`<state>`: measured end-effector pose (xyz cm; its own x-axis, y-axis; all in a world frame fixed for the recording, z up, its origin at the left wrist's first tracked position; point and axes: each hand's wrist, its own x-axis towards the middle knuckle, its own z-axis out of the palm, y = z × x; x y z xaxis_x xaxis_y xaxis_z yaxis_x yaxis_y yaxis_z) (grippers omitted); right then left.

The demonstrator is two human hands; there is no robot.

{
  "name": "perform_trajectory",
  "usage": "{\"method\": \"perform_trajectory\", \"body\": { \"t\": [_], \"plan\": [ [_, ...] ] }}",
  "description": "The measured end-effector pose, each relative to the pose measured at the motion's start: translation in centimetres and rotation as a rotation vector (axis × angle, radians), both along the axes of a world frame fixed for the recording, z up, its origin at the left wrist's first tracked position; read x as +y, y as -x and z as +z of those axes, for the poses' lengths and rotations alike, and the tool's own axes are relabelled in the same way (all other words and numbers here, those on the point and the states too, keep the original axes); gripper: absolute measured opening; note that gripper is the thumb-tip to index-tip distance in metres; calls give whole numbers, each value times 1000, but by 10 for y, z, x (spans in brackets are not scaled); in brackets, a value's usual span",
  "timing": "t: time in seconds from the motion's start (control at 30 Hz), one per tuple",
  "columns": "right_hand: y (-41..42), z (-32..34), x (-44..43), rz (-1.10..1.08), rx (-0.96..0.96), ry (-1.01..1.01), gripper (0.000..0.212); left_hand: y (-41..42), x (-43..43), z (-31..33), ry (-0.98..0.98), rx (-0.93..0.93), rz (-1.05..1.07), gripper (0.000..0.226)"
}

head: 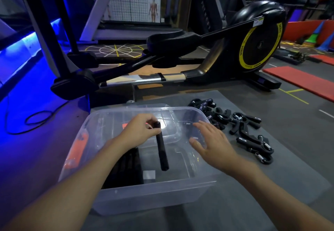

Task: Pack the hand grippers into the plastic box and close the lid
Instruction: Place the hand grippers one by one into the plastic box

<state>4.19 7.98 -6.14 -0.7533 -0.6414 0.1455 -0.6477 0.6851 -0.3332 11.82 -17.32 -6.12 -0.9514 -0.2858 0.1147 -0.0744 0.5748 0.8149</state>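
Observation:
A clear plastic box stands open on the grey floor in front of me. My left hand pinches the top of a black hand gripper and holds it upright inside the box. Several more black grippers lie packed along the box's left side. My right hand hovers open over the box's right rim, fingers spread, holding nothing. A pile of loose hand grippers lies on the floor to the right of the box. The lid with an orange clip appears to sit under or behind the box.
A black elliptical trainer with a yellow-ringed flywheel stands just beyond the box. A black cable loops on the blue-lit floor at left. Red mats lie at the right.

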Motion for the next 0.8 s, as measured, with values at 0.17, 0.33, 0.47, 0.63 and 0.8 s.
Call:
{"method": "perform_trajectory", "body": {
  "t": [0.17,0.33,0.47,0.63,0.8],
  "plan": [
    [-7,2,-3,15,59,-31,57,1,-16,-32,152,-128,-2,11],
    [-7,0,-1,3,29,-15,59,4,-31,-50,262,-225,2,13],
    [-7,1,-1,9,16,6,62,3,-45,-62,328,-291,6,13],
    [-7,2,-1,4,22,5,60,-1,-50,-75,354,-358,29,15],
    [-8,2,0,11,10,0,59,-1,-48,-82,370,-394,65,21]
  ]
}}
